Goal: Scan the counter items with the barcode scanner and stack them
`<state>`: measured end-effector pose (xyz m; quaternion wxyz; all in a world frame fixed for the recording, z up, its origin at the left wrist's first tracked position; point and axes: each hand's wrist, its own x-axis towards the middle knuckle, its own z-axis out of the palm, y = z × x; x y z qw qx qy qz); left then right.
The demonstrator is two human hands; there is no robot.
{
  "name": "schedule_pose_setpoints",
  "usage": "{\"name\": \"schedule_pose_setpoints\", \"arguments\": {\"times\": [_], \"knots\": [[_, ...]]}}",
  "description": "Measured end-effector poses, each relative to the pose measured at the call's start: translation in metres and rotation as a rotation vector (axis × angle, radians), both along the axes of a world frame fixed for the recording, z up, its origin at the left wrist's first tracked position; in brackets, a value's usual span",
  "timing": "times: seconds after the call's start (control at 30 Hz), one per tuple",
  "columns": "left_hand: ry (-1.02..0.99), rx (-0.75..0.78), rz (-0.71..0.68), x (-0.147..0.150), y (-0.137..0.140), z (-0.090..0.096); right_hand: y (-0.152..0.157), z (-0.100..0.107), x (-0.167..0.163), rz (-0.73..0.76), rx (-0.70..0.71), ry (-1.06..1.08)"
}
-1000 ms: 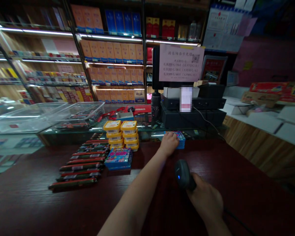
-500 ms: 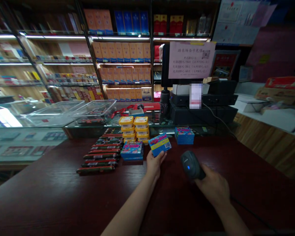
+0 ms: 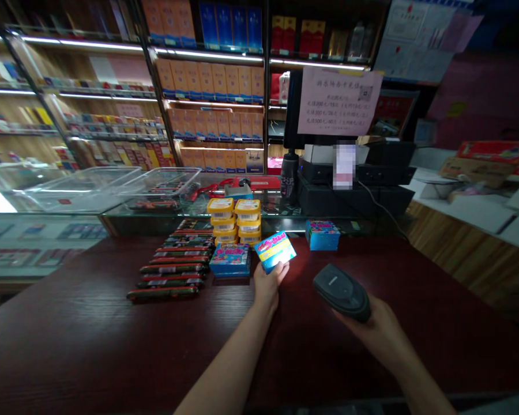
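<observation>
My left hand point(image 3: 268, 283) is closed on the lower edge of a flat blue packet point(image 3: 275, 251) with pink lettering and a yellow band. A bright glare lies on the packet's lower half. My right hand point(image 3: 374, 323) grips a dark barcode scanner point(image 3: 341, 293), its head turned left towards the packet; scanner and packet are apart. Just left of my left hand lies a stack of like blue packets point(image 3: 230, 260). Another such stack point(image 3: 323, 235) stands further back on the right. Both stacks rest on the dark red wooden counter point(image 3: 190, 346).
Yellow-lidded tubs point(image 3: 234, 219) stand stacked behind the left packets. Several dark sausage-like sticks point(image 3: 169, 269) lie in a row at left. Clear plastic bins point(image 3: 160, 187) sit on the glass ledge behind. A monitor with a paper sign point(image 3: 335, 104) stands at the back right.
The scanner has turned, its head tilting left towards the packet, and its blue light no longer shows. Bright light now falls on the packet. My left hand still holds it in nearly the same place.
</observation>
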<state>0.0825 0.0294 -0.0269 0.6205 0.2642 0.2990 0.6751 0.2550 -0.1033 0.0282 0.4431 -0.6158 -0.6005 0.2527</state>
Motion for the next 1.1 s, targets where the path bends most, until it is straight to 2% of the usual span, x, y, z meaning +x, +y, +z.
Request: {"name": "schedule_pose_setpoints", "arguments": {"times": [0.2,0.33,0.43,0.53,0.63,0.7,0.8,0.9,1.0,1.1], "knots": [[-0.006,-0.013,-0.020,-0.003,-0.001,-0.003,0.003,-0.002,0.005,-0.054,0.018,-0.046],[0.082,0.027,-0.015,-0.001,-0.003,-0.002,0.011,-0.004,0.010,-0.202,-0.031,-0.403],[0.243,0.109,-0.023,-0.003,0.001,0.012,0.019,-0.009,0.011,-0.322,-0.073,-0.639],[0.524,0.252,0.091,-0.019,0.008,0.040,0.025,-0.019,0.011,-0.365,-0.086,-0.745],[0.977,0.496,0.398,-0.054,0.008,0.067,0.025,-0.028,0.009,-0.366,-0.090,-0.797],[1.250,0.670,0.513,-0.084,0.003,0.076,0.024,-0.032,0.009,-0.359,-0.073,-0.823],[1.645,0.821,0.658,-0.123,-0.007,0.072,0.022,-0.035,0.009,-0.369,-0.037,-0.833],[1.913,0.834,0.710,-0.144,-0.012,0.058,0.021,-0.037,0.008,-0.383,-0.041,-0.842],[2.046,0.777,0.676,-0.148,-0.012,0.046,0.020,-0.039,0.008,-0.378,-0.055,-0.854],[2.075,0.733,0.592,-0.147,-0.009,0.042,0.019,-0.040,0.008,-0.378,-0.066,-0.849]]}}
